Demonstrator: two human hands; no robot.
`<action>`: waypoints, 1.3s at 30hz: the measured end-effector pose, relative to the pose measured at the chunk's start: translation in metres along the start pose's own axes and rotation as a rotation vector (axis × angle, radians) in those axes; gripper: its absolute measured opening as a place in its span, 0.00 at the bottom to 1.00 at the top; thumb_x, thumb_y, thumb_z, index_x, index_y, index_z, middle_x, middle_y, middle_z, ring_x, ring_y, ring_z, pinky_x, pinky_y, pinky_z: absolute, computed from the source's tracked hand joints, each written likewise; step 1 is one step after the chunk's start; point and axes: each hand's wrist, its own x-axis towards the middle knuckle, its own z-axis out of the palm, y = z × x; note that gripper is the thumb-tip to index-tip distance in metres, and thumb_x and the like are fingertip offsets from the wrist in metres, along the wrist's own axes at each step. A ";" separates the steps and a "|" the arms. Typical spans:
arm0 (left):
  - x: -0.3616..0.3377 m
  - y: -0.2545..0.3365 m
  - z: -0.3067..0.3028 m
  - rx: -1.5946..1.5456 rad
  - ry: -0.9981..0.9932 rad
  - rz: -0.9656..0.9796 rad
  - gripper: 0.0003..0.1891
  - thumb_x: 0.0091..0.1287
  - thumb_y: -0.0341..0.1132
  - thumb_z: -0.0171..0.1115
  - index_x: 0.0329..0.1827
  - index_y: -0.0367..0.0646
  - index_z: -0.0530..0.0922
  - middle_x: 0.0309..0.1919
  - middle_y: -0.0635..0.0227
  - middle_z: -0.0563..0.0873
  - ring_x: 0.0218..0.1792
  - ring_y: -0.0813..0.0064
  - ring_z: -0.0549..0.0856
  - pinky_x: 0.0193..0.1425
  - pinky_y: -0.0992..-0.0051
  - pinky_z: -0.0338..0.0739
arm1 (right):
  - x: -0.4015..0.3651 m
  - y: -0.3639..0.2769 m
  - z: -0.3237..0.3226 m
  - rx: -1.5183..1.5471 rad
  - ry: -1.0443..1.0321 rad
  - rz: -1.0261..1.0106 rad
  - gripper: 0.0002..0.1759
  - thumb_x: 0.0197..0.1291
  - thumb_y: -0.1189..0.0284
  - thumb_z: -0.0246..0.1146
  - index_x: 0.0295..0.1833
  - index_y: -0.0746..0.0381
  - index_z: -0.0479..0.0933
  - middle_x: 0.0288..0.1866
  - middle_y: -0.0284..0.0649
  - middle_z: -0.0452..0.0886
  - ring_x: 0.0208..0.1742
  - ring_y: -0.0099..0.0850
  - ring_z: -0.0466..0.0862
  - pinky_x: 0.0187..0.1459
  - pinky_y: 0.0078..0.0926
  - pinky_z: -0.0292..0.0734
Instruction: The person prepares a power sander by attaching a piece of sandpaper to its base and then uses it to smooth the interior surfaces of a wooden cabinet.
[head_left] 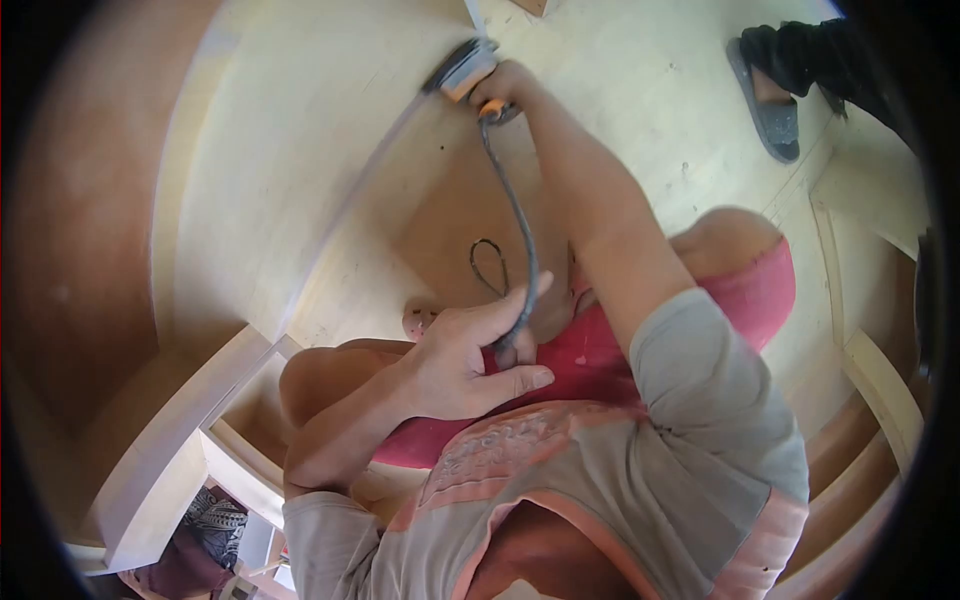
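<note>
At the top of the view, my right hand (505, 88) is closed around the body of an orange and grey power sander (465, 72). The sander's dark pad is at a seam in the pale wooden surface. From its rear a black power cord (517, 205) runs down to my left hand (465, 365), in front of my lap. There the cord enters the palm, where some fingers curl about it; thumb and index finger stand apart. Beyond this hand a thin loop of cord (488, 265) shows over the surface.
Another person's sandalled foot (775, 110) stands at the upper right. Wooden framing (190, 430) with open compartments lies at the lower left, with dark patterned cloth (212, 525) below. More curved wooden edges (885, 390) are at the right. A brown curved panel (90, 180) fills the left.
</note>
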 end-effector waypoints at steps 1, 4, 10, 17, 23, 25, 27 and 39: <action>-0.008 0.000 0.005 -0.119 0.068 0.004 0.39 0.60 0.30 0.67 0.73 0.38 0.55 0.26 0.69 0.80 0.25 0.81 0.78 0.36 0.81 0.75 | -0.004 -0.001 -0.012 -0.012 0.017 -0.002 0.16 0.29 0.67 0.74 0.24 0.67 0.82 0.24 0.41 0.83 0.24 0.29 0.83 0.28 0.27 0.79; -0.026 0.006 -0.001 -0.044 0.109 -0.090 0.45 0.55 0.30 0.70 0.74 0.37 0.52 0.35 0.65 0.80 0.34 0.77 0.78 0.45 0.77 0.73 | 0.001 0.001 -0.033 -0.008 0.058 0.039 0.16 0.29 0.67 0.74 0.25 0.67 0.82 0.24 0.40 0.83 0.24 0.29 0.83 0.28 0.26 0.79; -0.025 -0.007 0.004 -0.097 0.192 -0.150 0.45 0.54 0.31 0.72 0.73 0.37 0.55 0.42 0.62 0.81 0.40 0.73 0.79 0.51 0.75 0.73 | 0.009 -0.008 -0.030 0.008 -0.041 -0.005 0.18 0.26 0.70 0.73 0.29 0.67 0.83 0.28 0.42 0.85 0.27 0.32 0.84 0.30 0.28 0.80; 0.005 -0.020 -0.012 -0.133 0.088 -0.355 0.41 0.54 0.31 0.72 0.70 0.32 0.60 0.46 0.61 0.81 0.46 0.72 0.79 0.54 0.71 0.73 | -0.004 -0.019 -0.013 0.051 -0.114 -0.013 0.19 0.28 0.68 0.73 0.32 0.64 0.85 0.32 0.43 0.85 0.30 0.33 0.85 0.34 0.29 0.81; 0.015 -0.024 -0.015 -0.102 0.005 -0.459 0.44 0.54 0.31 0.72 0.72 0.35 0.57 0.46 0.61 0.80 0.47 0.71 0.79 0.56 0.70 0.72 | -0.009 -0.018 -0.039 0.154 -0.123 0.030 0.18 0.27 0.70 0.72 0.31 0.66 0.84 0.31 0.44 0.85 0.30 0.32 0.85 0.34 0.29 0.80; 0.014 -0.025 -0.016 -0.158 0.055 -0.436 0.47 0.54 0.31 0.73 0.74 0.35 0.53 0.46 0.62 0.80 0.49 0.71 0.78 0.57 0.69 0.71 | -0.006 -0.014 -0.053 0.177 -0.139 0.010 0.17 0.26 0.71 0.72 0.29 0.67 0.83 0.29 0.44 0.84 0.28 0.32 0.84 0.32 0.28 0.80; 0.016 -0.024 -0.016 -0.136 0.054 -0.430 0.47 0.53 0.31 0.73 0.74 0.35 0.53 0.47 0.62 0.79 0.50 0.71 0.78 0.59 0.69 0.70 | 0.001 -0.010 -0.059 0.166 -0.132 -0.021 0.16 0.26 0.72 0.71 0.28 0.67 0.83 0.28 0.44 0.84 0.27 0.31 0.84 0.31 0.28 0.79; 0.031 -0.017 -0.010 -0.072 -0.068 -0.437 0.30 0.54 0.39 0.73 0.58 0.37 0.71 0.46 0.65 0.80 0.49 0.72 0.77 0.56 0.72 0.69 | -0.016 -0.017 -0.025 0.192 -0.295 -0.029 0.15 0.28 0.75 0.71 0.29 0.69 0.83 0.29 0.46 0.84 0.28 0.33 0.84 0.31 0.30 0.79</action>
